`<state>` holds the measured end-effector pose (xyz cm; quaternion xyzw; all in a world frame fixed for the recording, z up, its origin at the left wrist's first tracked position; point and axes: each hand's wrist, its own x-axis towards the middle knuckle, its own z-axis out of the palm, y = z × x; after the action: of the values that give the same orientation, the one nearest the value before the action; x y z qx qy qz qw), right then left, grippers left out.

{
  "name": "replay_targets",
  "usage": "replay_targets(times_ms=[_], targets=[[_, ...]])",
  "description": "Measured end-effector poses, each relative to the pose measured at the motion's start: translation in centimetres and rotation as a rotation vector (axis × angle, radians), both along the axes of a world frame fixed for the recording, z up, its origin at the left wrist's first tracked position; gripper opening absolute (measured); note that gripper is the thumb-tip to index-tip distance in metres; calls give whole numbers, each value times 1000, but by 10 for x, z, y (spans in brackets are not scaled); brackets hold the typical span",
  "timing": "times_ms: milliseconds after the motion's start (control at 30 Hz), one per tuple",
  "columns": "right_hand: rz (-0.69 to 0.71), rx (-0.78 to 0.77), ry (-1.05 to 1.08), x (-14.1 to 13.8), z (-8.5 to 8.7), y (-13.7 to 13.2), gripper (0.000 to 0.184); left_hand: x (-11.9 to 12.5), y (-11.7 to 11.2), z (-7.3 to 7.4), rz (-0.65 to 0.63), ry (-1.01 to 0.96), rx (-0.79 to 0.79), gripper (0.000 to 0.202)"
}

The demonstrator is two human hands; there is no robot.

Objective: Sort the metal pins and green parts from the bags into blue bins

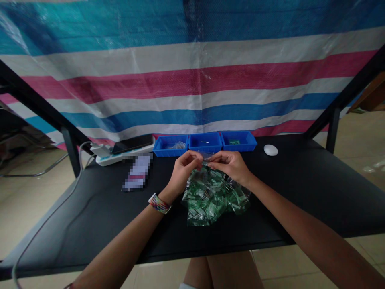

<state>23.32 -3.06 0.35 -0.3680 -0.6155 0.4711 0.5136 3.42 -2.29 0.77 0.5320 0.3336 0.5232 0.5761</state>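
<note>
Your forearms come in from the bottom corners and meet over the middle of the black tabletop (300, 188), wrists cocked up a little. Your left hand (184, 167) and right hand (231, 163) sit almost fingertip to fingertip. Each one has thumb and forefinger pinched tight on the top edge of the clear plastic bag of small green parts (212, 198), with the other fingers curled in loosely. The bag hangs from that pinch and its crinkly, shiny belly sags onto the table right below your hands, packed with too many green bits to count. So that's one bag and two hands on it. There's also one multicoloured woven wristband (159, 203) on your left wrist. Just past your fingers are three shallow blue plastic trays (205, 143) side by side in a row at the back edge. The right one holds something green, but I can't really make out what's in the other two. One small white round puck (270, 150) sits to their right. One white power strip (104, 159) lies to their left, and one flat blurred-out rectangle (136, 173) is near it.
</note>
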Motion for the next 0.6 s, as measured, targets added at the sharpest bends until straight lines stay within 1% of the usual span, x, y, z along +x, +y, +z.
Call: replay_targets(times_ms=[100, 200, 300, 400, 500, 600], targets=[[-54, 12, -10, 0, 0, -1, 26, -2, 3, -2, -23, -15, -72, 33], [-108, 46, -31, 0, 1, -2, 21, -3, 5, -5, -47, 16, -97, 45], [-153, 102, -52, 1, 1, -3, 14, -4, 5, -6, -46, 49, -90, 50], [-197, 202, -85, 2, 0, -2, 9, -5, 3, -4, -44, 99, -67, 55], [-225, 275, -99, 2, -1, -3, 10, -5, 0, -2, -86, 171, -41, 62], [-245, 337, -106, 1, 1, -5, 10, -4, -2, 0, -128, 217, -36, 62]])
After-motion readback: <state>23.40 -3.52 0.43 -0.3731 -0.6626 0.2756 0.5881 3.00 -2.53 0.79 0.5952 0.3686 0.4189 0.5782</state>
